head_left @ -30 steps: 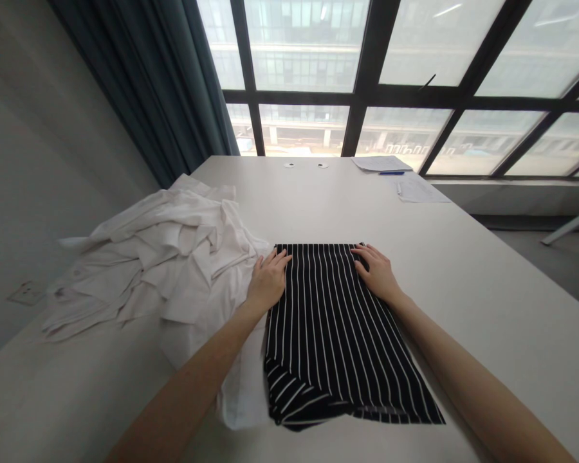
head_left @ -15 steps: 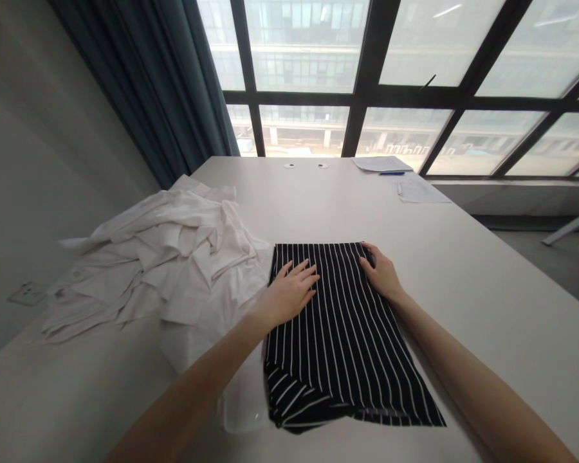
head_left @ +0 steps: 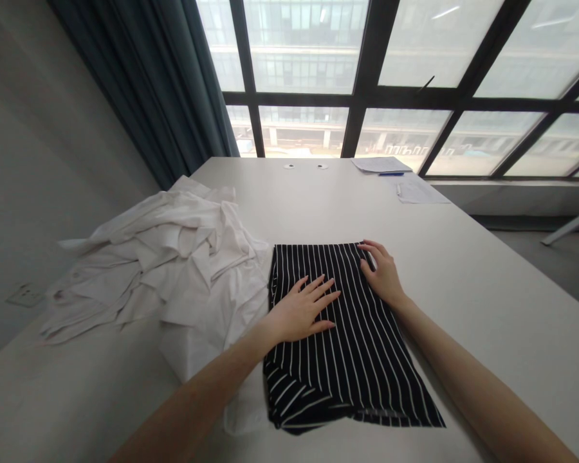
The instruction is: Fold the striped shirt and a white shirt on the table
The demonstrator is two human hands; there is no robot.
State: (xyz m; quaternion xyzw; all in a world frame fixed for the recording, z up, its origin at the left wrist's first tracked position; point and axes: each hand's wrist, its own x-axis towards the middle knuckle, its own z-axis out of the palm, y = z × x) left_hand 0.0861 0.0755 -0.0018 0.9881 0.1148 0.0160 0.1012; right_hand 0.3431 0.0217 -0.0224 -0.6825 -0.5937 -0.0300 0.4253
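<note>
A black garment with white stripes (head_left: 361,360) lies folded into a rough rectangle in front of me. Its near edge is uneven, with a bunched fold at the lower left. My left hand (head_left: 303,310) rests flat on its middle-left part, fingers spread. At the garment's far right corner is my right hand (head_left: 382,273), its fingers lying loosely apart over the edge with nothing gripped. The kind of garment cannot be made out for certain.
A crumpled heap of white clothing (head_left: 183,251) lies to the left, touching the striped garment's side. Papers (head_left: 381,164) and a blue pen (head_left: 391,173) lie at the far right of the white table (head_left: 482,289). Windows and a dark curtain (head_left: 174,77) stand behind.
My left hand has slid right and slightly toward me across the striped cloth, its fingers spreading wider. My right hand stays at the far right corner with a slight finger shift.
</note>
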